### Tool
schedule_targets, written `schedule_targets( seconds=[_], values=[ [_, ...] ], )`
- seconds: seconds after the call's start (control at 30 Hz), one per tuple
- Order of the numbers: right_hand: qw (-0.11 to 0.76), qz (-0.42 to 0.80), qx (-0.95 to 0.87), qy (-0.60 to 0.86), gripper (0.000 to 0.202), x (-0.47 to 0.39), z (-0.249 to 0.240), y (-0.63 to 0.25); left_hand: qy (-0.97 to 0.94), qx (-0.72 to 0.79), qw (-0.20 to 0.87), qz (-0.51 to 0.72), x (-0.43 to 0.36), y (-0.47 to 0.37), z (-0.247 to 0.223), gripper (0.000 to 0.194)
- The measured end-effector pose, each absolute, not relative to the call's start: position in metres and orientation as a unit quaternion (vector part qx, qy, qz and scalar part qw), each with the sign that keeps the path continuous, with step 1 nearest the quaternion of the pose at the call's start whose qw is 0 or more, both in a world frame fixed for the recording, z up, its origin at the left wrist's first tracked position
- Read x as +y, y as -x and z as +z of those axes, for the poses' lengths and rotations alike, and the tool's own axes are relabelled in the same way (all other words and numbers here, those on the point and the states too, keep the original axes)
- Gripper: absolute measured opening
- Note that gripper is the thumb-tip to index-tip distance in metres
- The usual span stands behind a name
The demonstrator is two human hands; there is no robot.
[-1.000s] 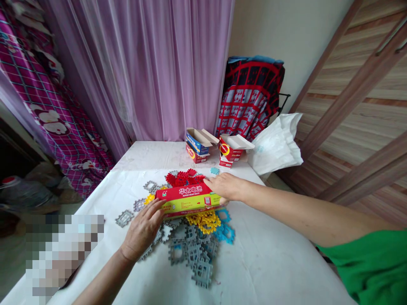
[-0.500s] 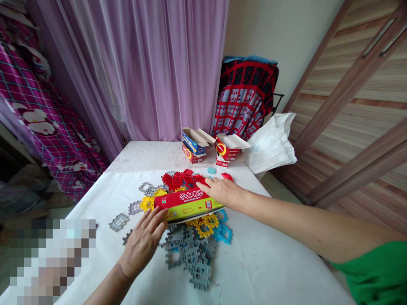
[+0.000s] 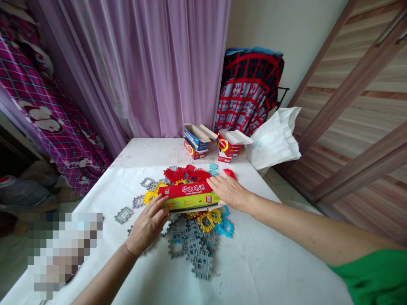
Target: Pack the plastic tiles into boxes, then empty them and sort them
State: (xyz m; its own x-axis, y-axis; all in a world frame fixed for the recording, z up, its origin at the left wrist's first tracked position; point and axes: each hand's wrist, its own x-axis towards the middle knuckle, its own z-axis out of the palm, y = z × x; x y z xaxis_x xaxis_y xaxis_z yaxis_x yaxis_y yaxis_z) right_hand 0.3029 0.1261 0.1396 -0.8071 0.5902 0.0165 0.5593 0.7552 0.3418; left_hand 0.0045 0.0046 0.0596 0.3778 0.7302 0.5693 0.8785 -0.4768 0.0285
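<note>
A long red and yellow-green battery box (image 3: 190, 196) with printed lettering lies across a pile of toy pieces. My left hand (image 3: 152, 220) grips its left end with the fingers over the top edge, and my right hand (image 3: 227, 191) grips the right end. Under and behind the box are red toy pieces (image 3: 187, 174) and yellow pieces (image 3: 208, 220). Grey interlocking pieces (image 3: 193, 245) spread in front of it, with blue pieces (image 3: 225, 226) at the right. The box's underside is hidden.
Two open cartons (image 3: 195, 142) are stacked at the back of the white-covered table (image 3: 260, 262), beside other red cartons (image 3: 229, 146). A white bag (image 3: 275, 140) stands at the back right. One grey piece (image 3: 123, 215) lies apart on the left. A pixelated patch covers the lower left.
The box has turned slightly, its right end now nearer level with the left. Both hands have stayed at its ends. The whole view has shifted a little.
</note>
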Motion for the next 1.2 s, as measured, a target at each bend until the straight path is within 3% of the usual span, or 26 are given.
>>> schedule_targets(
  seconds=[0.1, 0.23, 0.43, 0.63, 0.83, 1.2],
  values=[
    [0.055, 0.158, 0.931, -0.325, 0.078, 0.127, 0.134, -0.296, 0.795, -0.512, 0.086, -0.313, 0.010, -0.002, 0.062, 0.026],
    [0.068, 0.163, 0.928, -0.328, 0.080, 0.133, 0.127, -0.293, 0.758, -0.549, 0.089, -0.340, 0.027, 0.005, 0.062, 0.058],
    [0.067, 0.186, 0.921, -0.335, 0.068, 0.140, 0.122, -0.289, 0.819, -0.552, -0.011, -0.158, 0.056, 0.016, 0.077, 0.096],
    [0.057, 0.192, 0.916, -0.347, 0.071, 0.137, 0.120, -0.286, 0.808, -0.584, 0.007, -0.077, 0.062, 0.005, 0.100, 0.095],
    [0.047, 0.189, 0.893, -0.405, 0.056, 0.132, 0.113, -0.275, 0.793, -0.608, 0.033, -0.038, 0.060, -0.010, 0.110, 0.093],
    [0.018, 0.260, 0.871, -0.417, 0.054, 0.123, 0.094, -0.276, 0.740, -0.657, 0.136, -0.036, 0.049, -0.048, 0.115, 0.084]
  ],
)
